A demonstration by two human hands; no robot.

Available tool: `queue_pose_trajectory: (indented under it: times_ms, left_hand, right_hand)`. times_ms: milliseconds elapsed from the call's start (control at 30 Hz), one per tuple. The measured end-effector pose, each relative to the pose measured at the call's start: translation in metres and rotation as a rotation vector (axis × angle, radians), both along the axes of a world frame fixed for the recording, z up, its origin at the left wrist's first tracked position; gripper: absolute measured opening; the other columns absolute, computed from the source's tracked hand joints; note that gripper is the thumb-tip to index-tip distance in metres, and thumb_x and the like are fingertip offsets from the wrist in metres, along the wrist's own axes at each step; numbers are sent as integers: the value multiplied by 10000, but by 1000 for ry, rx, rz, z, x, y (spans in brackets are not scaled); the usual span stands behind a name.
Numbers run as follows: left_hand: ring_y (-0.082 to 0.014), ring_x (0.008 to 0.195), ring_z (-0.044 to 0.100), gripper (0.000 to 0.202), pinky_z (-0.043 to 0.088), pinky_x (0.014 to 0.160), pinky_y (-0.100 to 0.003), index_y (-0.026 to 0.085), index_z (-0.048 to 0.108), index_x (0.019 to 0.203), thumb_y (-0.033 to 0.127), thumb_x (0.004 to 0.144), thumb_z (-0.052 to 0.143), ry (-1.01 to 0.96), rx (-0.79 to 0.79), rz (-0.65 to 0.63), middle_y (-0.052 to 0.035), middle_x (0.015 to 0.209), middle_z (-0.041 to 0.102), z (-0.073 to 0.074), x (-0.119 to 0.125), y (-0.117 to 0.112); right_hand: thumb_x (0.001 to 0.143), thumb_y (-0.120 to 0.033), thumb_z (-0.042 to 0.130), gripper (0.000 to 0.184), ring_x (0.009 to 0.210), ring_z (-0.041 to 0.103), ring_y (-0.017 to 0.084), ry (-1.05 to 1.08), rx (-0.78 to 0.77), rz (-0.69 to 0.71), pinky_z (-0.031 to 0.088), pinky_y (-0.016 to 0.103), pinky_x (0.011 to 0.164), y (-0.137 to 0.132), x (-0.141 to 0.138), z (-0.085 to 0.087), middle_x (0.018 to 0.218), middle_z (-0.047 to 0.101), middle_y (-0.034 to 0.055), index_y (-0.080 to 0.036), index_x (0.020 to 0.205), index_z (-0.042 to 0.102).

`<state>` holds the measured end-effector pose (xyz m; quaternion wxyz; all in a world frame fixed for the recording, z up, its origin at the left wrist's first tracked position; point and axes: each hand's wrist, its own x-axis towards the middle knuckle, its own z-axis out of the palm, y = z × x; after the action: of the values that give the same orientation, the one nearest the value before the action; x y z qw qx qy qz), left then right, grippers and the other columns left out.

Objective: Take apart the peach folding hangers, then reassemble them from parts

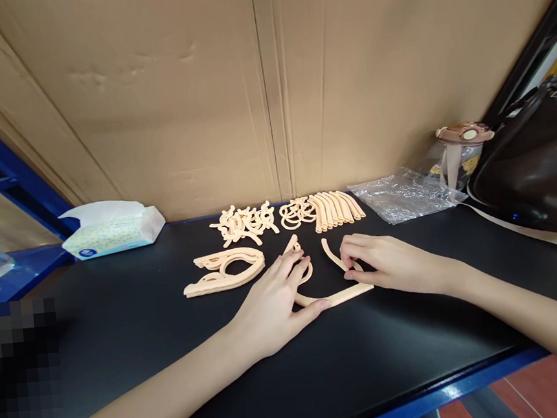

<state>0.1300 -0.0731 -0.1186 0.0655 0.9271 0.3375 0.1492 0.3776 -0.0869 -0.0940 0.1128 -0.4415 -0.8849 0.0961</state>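
Peach-coloured plastic parts of folding clothes hangers lie on the black table (139, 345). My left hand (279, 293) presses on a partly joined folding hanger (349, 295), its thumb along the near arm and its fingers over the upper arm; the joint is hidden beneath the hand. My right hand (375, 260) pinches a slim curved plastic piece (331, 255) just above the right end of that hanger. Part of this piece is covered by my fingers. Left of my left hand lies a stack of folded hangers (225, 272).
Behind my hands are a pile of small hook pieces (241, 225), several rings (291, 214) and a row of curved arms (339, 209). A tissue pack (114, 230) sits at left. A clear plastic bag (404, 195), a bottle (463, 150) and a dark bag (531, 148) are at right.
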Motion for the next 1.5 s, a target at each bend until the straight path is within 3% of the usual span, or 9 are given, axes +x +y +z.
queue_pose_trajectory:
  times_ms: [200, 500, 767, 1200, 1500]
  left_hand:
    - [-270, 1324, 368, 577, 389, 1051, -405, 151, 489, 1273, 577, 889, 427, 6, 5, 1, -124, 1413, 414, 0, 0, 0]
    - [-262, 1335, 352, 618, 369, 1064, -406, 159, 440, 1330, 591, 889, 413, 17, -2, 11, -114, 1428, 401, -1, 0, 1]
    - [-267, 1337, 348, 596, 369, 1060, -409, 177, 444, 1321, 586, 889, 420, 10, 3, 11, -112, 1433, 396, -1, 0, 1]
    - [-281, 1354, 325, 590, 355, 1075, -430, 168, 430, 1337, 548, 887, 458, 7, -14, 8, -119, 1441, 395, 1, 2, 0]
    - [-270, 1370, 296, 679, 329, 1095, -427, 129, 357, 1392, 566, 881, 456, 34, -43, 34, -117, 1470, 357, 2, 2, 0]
  right_hand:
    - [906, -313, 497, 110, 749, 523, 142, 0, 20, -19, 397, 261, 634, -1, -2, 0, 875, 546, 3, -203, 903, 486]
    - [934, -342, 449, 202, 852, 566, 166, -25, 32, 33, 434, 277, 703, 0, 1, 1, 945, 568, 28, -199, 1003, 573]
    - [934, -392, 441, 278, 845, 573, 161, -21, 44, 47, 444, 281, 729, 0, 2, 1, 976, 584, 38, -207, 1006, 636]
    - [913, -436, 480, 336, 883, 548, 178, -18, 53, 204, 439, 308, 772, -6, -6, 1, 995, 603, 70, -171, 1070, 613]
    - [878, -368, 561, 242, 909, 541, 165, -14, 32, 235, 431, 293, 797, -7, -8, 3, 986, 618, 44, -177, 1013, 622]
